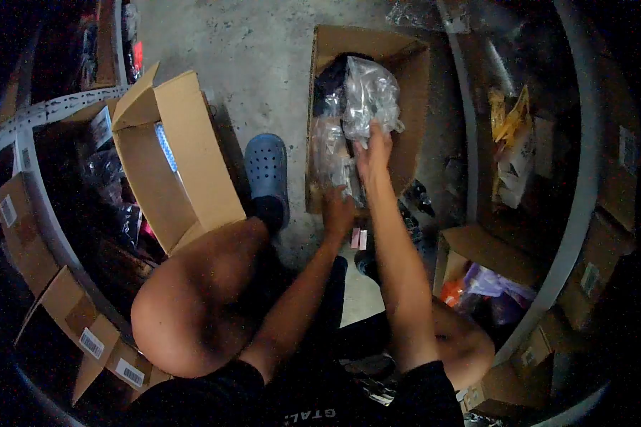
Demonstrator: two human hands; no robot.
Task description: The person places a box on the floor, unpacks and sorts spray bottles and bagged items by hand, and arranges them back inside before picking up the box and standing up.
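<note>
From the head camera, looking down, a person is crouched on a grey concrete floor with boxes all around.

There is not much writing to read. White letters show on the black shirt at the bottom, but they are upside down and too small to be sure of. White barcode stickers sit on the flaps of the brown boxes at the lower left, and the print on them is too tiny to read. A white strip with black marks runs along the shelf edge at the upper left.

Straight ahead stands an open cardboard box. Inside it are clear plastic bags stuffed with small see-through things, lying on something dark. The right hand is inside this box, and its fingers are closed on the bottom of the top bag. The left hand is at the near wall of the same box, fingers curled over the edge next to a lower bag; I cannot tell if it grips the bag or only the box.

To the left is another open box, tipped on its side, with a bit of blue and white showing inside. A blue clog stands between the two boxes. At the lower right a smaller box holds purple and orange packets.
</note>
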